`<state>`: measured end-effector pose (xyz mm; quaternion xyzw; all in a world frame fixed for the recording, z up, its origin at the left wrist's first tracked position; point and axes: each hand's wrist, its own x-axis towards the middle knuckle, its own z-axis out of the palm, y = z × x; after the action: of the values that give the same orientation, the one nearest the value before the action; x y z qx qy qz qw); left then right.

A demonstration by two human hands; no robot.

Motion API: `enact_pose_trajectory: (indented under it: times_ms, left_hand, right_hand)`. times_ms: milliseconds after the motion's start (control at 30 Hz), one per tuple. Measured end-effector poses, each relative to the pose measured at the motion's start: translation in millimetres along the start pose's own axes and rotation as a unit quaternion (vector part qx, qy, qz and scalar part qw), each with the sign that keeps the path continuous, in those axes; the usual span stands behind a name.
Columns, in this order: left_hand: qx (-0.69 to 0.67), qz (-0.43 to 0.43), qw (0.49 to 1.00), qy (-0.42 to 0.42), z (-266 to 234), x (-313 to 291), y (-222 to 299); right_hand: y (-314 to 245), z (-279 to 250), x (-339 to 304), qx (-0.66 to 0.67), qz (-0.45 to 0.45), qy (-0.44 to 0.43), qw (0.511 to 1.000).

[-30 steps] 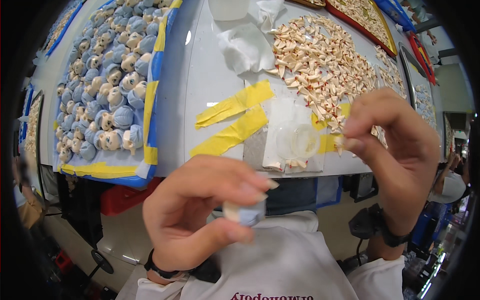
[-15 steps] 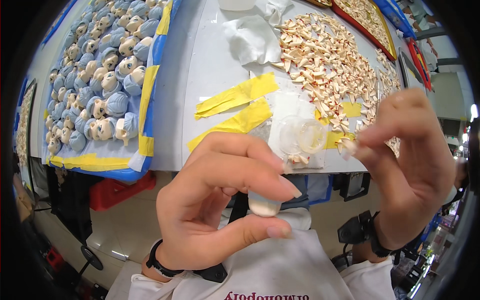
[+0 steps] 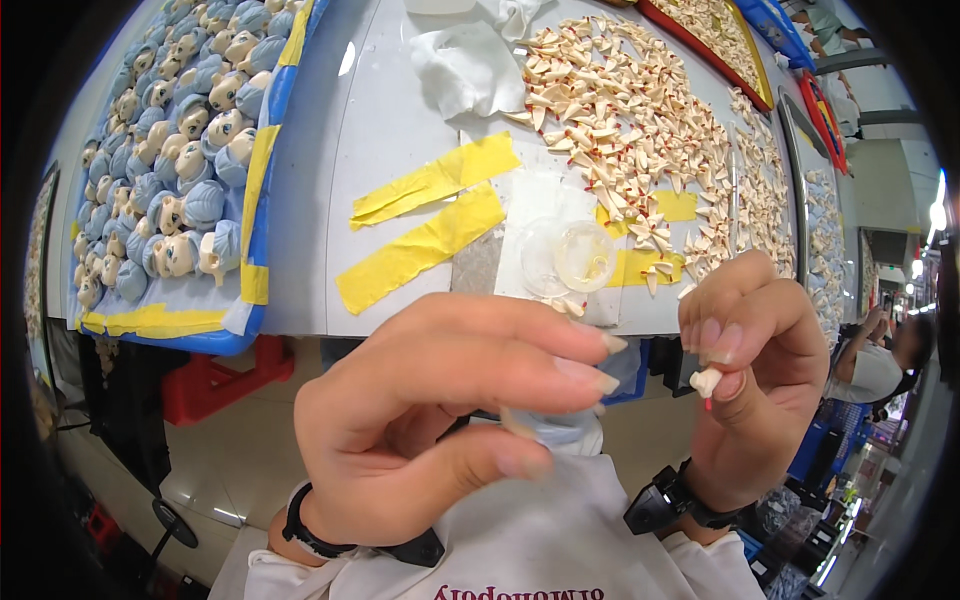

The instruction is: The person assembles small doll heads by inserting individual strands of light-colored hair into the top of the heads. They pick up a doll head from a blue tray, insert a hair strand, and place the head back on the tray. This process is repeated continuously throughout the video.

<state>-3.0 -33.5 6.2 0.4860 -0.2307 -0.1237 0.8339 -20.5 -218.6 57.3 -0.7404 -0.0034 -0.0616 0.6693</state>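
My left hand (image 3: 430, 400) is curled with thumb and fingers around a small pale and light-blue piece (image 3: 562, 430), resembling the blue-haired doll heads; the fingers cover much of it. Off to the right, my right hand (image 3: 765, 350) pinches a small cream plastic part (image 3: 705, 381) with a red tip between thumb and fingertips. The two hands are apart. Beyond them, near the table edge, sit two round clear shallow dishes (image 3: 585, 257) side by side on a white paper sheet.
At left stands a blue tray (image 3: 262, 215) of blue-haired doll heads (image 3: 190, 205). Many red-tipped cream parts (image 3: 630, 110) are spread across the table at right. Yellow tape strips (image 3: 425, 245) and a white cloth (image 3: 465, 70) lie between. Another person (image 3: 880, 360) is at far right.
My right hand has come down and slightly left, bringing the red-tipped part into clear view. My left hand has turned a little, and its piece shows more blue. The table has shifted left in view.
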Motion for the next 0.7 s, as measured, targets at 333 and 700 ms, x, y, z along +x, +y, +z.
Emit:
enact_pose_trajectory:
  times_ms: [333, 700]
  left_hand:
    - [0.085, -0.001, 0.996, 0.005, 8, 1, 3]
    - [0.261, 0.087, 0.961, 0.012, 6, 1, 3]
  right_hand:
    - [-2, 2, -3, -0.054, -0.062, -0.127, 0.989]
    - [0, 19, -5, -0.225, -0.214, -0.08, 0.947]
